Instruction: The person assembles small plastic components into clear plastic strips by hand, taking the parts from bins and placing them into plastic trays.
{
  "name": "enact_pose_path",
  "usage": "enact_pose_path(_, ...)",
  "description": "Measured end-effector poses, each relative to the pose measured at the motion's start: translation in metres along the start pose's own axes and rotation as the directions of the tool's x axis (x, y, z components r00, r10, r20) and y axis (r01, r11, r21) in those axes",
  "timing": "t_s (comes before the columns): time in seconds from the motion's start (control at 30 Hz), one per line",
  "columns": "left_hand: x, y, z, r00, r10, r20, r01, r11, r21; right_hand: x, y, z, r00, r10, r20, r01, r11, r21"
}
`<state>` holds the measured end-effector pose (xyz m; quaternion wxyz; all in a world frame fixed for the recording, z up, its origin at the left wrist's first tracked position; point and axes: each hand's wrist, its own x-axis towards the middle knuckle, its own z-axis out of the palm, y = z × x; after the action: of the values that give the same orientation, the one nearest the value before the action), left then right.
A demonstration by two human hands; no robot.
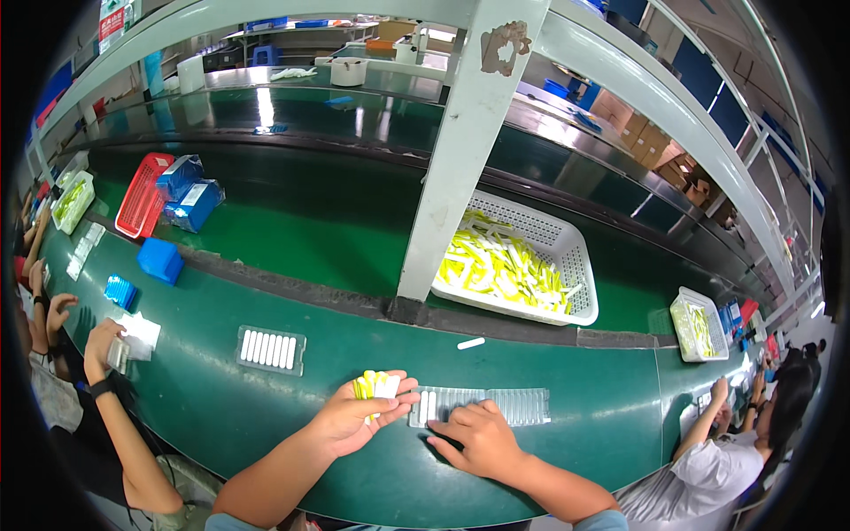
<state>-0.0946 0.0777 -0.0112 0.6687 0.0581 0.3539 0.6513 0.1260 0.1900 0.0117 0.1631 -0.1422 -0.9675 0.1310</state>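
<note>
A bunch of yellow-and-white plastic sticks (378, 385) fans out of my left hand (341, 419), whose thumb and fingers are closed round it. To its right, a clear plastic tray (522, 407) with narrow slots lies on the green table. A few white sticks (428, 405) sit side by side at the tray's left end; the slots further right look unfilled. My right hand (485, 442) is over the tray's near edge, thumb and index finger apart, with the index fingertip touching or just above the white sticks. Its other fingers are partly curled.
Another clear tray (270, 350) holding several white sticks lies left; one loose stick (471, 343) lies beyond my hands. A white basket (580, 305) full of sticks stands behind a metal post (460, 159). A red basket (140, 199) is far left. Co-workers sit on both sides.
</note>
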Motion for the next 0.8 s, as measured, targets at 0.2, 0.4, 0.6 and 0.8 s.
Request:
enact_pose_path(0.2, -0.002, -0.007, 0.005, 0.991, -0.077, 0.112, 0.064, 0.992, 0.110, 0.014, 0.007, -0.008, 0.994, 0.044, -0.098, -0.019, 0.970, 0.244)
enact_pose_path(0.4, -0.010, -0.024, 0.017, 0.979, -0.013, 0.202, -0.055, 0.944, 0.325, 0.028, -0.008, 0.001, 0.968, 0.249, -0.026, -0.190, 0.799, 0.570)
enact_pose_path(0.6, -0.009, -0.025, 0.018, 0.976, 0.018, 0.215, -0.095, 0.930, 0.354, 0.028, -0.003, 0.005, 0.918, 0.364, 0.158, -0.362, 0.603, 0.711)
enact_pose_path(0.8, -0.013, -0.018, 0.020, 0.976, 0.006, 0.218, -0.093, 0.918, 0.387, 0.027, -0.005, 0.001, 0.910, 0.331, 0.249, -0.387, 0.468, 0.794)
